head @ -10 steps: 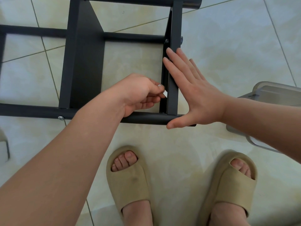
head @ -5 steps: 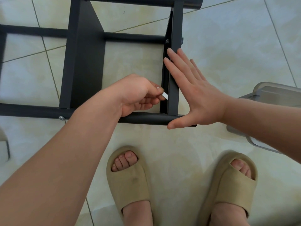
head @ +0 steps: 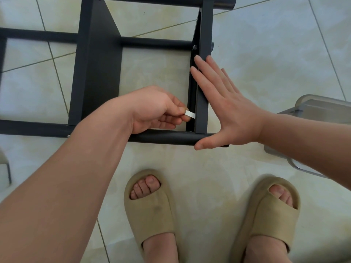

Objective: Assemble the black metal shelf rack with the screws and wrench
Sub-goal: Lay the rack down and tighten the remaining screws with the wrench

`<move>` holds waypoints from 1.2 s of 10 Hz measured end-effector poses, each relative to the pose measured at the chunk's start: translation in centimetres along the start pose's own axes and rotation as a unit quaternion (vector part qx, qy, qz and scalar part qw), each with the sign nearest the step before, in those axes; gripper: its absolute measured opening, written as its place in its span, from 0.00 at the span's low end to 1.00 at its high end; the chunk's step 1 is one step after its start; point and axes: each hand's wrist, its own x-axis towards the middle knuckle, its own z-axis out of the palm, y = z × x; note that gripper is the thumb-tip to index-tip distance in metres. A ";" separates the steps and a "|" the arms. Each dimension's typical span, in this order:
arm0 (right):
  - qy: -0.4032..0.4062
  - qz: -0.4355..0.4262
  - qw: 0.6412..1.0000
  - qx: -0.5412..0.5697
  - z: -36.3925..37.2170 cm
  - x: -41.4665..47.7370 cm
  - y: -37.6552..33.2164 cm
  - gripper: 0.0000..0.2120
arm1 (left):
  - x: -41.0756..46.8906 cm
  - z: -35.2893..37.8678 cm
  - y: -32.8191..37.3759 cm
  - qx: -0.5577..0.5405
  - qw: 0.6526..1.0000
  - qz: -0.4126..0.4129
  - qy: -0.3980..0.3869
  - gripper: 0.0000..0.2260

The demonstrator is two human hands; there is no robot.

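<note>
The black metal shelf rack (head: 100,76) lies on the tiled floor in front of my feet, with round tubes and flat side plates. My left hand (head: 157,111) pinches a small silver wrench (head: 190,114) whose tip meets the inner face of the right-hand upright plate (head: 202,103), just above the near tube (head: 167,138). My right hand (head: 226,109) lies flat with straight fingers against the outer side of that plate, thumb along the near tube's end. A dark screw head (head: 195,47) shows at the plate's far joint.
A translucent grey plastic container (head: 311,111) sits on the floor at the right, behind my right forearm. My two feet in beige slides (head: 152,211) stand close to the rack's near tube. A grey object (head: 4,168) pokes in at the left edge.
The wrench's silver end has swung slightly downward in my left fingers. My right hand stays pressed flat on the plate, and the rack has not moved.
</note>
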 end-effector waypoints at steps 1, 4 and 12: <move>0.001 -0.001 1.000 -0.001 0.0 0.0 0.0 0.65 | -0.1 -0.2 0.0 0.031 1.000 0.001 -0.005 0.05; 0.000 0.000 1.000 -0.001 0.1 0.0 0.1 0.65 | -0.5 -0.1 -0.1 0.104 0.994 0.019 -0.009 0.06; -0.049 0.013 0.999 -0.010 -1.8 -0.3 -0.2 0.62 | -2.7 -0.9 0.2 0.295 0.949 0.025 0.113 0.04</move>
